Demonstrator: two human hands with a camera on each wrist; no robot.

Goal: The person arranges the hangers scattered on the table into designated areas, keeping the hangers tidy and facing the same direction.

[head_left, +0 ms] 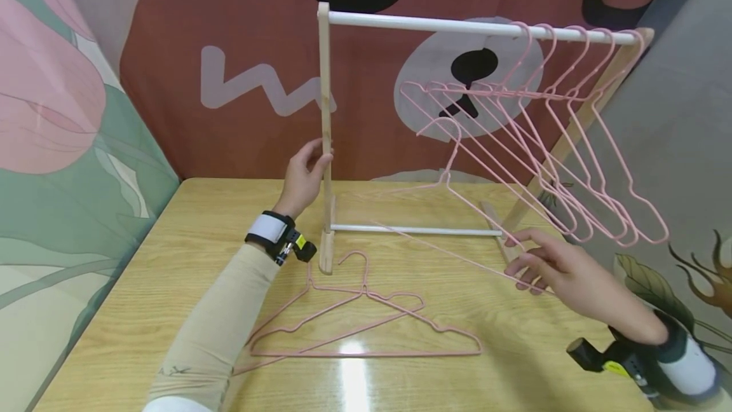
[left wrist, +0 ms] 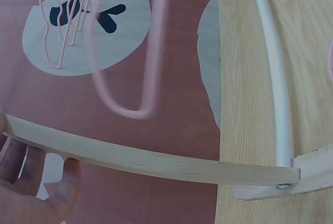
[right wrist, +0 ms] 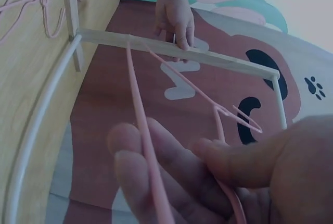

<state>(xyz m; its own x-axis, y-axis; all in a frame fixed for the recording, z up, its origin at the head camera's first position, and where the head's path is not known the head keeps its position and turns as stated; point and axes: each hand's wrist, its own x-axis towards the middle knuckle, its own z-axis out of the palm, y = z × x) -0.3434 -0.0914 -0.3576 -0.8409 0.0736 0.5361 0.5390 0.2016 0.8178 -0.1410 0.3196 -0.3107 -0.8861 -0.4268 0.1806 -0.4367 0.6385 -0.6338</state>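
Note:
My left hand (head_left: 303, 177) holds the left wooden post (head_left: 326, 100) of a clothes rack, its thumb and fingers on either side of the wood. In my right hand (head_left: 563, 272) is a pink clothes hanger (head_left: 453, 159), gripped near one end. Its hook points up and left, below the rack's white top rail (head_left: 423, 22). The right wrist view shows the hanger's bottom bar (right wrist: 139, 104) lying along the fingers, with the thumb by its upper wire. In the left wrist view the other end of this hanger (left wrist: 153, 41) is blurred above the post.
Several pink hangers (head_left: 532, 95) hang bunched on the right part of the rail. Two more, one in front (head_left: 366, 355), lie overlapping on the wooden table (head_left: 143, 310). A white lower bar (head_left: 414, 231) joins the rack's feet. Printed cloth (head_left: 240, 145) stands behind the table.

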